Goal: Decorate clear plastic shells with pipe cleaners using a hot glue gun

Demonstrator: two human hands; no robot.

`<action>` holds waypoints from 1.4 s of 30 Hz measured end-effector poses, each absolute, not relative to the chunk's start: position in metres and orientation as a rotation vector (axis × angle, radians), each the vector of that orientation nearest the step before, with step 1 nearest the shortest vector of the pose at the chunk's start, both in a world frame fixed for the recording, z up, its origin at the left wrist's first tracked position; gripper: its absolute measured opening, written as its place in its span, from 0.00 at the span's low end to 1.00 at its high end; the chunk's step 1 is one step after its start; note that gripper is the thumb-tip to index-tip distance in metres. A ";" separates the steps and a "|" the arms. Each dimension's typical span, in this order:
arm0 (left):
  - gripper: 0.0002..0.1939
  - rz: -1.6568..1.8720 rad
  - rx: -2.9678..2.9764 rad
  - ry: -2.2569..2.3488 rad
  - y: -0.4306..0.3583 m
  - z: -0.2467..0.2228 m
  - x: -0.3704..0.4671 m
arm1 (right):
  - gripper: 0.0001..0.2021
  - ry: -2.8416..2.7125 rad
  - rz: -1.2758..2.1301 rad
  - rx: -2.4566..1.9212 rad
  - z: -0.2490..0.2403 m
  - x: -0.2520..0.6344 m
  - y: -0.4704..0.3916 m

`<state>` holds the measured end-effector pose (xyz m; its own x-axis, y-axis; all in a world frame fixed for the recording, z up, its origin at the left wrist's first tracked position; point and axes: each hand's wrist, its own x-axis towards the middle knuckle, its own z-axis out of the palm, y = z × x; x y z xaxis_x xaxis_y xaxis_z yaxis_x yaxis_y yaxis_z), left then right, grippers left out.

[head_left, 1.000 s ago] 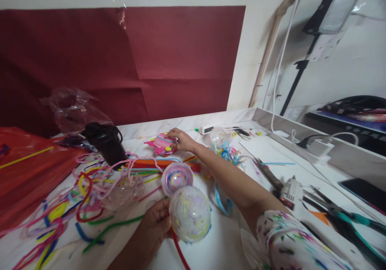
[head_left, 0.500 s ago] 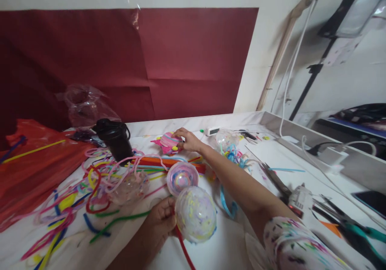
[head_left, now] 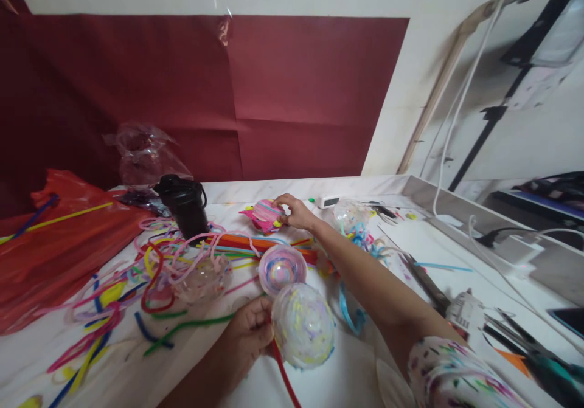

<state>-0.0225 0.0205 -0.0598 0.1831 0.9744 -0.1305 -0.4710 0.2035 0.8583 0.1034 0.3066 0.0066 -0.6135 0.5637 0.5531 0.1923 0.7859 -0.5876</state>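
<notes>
At the lower centre, my left hand [head_left: 250, 328] is closed, its fingers at the edge of a clear plastic half-ball [head_left: 303, 328] smeared with white, yellow and purple. A red pipe cleaner [head_left: 285, 374] hangs down from those fingertips. Behind the half-ball, touching or nearly touching it, is a pink swirled half-ball [head_left: 282, 269] with its hollow side showing. Farther back, my right hand [head_left: 295, 212] grips the right side of a pink striped, fish-like craft piece [head_left: 264, 214] with yellow bits. Its fingertips are partly hidden behind the piece.
Left lie tangled pipe cleaners [head_left: 98, 335], a clear plastic ball [head_left: 203, 279], a black lidded cup [head_left: 183, 207] and a red plastic bag [head_left: 68, 244]. Right are blue curled strips [head_left: 349, 311], a glue gun [head_left: 463, 312], green-handled pliers [head_left: 538, 347] and a white power strip [head_left: 506, 262].
The view has turned slightly left, so everything sits a little farther right in the picture. Both hands keep their hold, with little visible movement against the table.
</notes>
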 end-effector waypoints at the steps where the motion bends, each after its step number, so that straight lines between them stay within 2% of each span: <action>1: 0.19 1.179 0.778 0.805 0.020 -0.060 -0.023 | 0.20 -2.206 0.627 -0.562 0.007 0.104 0.307; 24: 0.20 1.156 0.798 0.839 0.022 -0.059 -0.024 | 0.18 -2.097 0.861 -0.737 0.001 0.127 0.327; 36: 0.19 1.165 0.761 0.836 0.020 -0.054 -0.020 | 0.18 -2.154 0.783 -0.908 0.009 0.126 0.322; 42: 0.20 1.172 0.792 0.801 0.023 -0.055 -0.020 | 0.08 -2.233 0.611 -1.098 0.024 0.124 0.307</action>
<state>-0.0198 0.0226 -0.0550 0.1962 0.9730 -0.1214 -0.4665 0.2015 0.8612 0.1240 0.3070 0.0241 -0.4994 0.8166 0.2895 0.5552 0.5581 -0.6166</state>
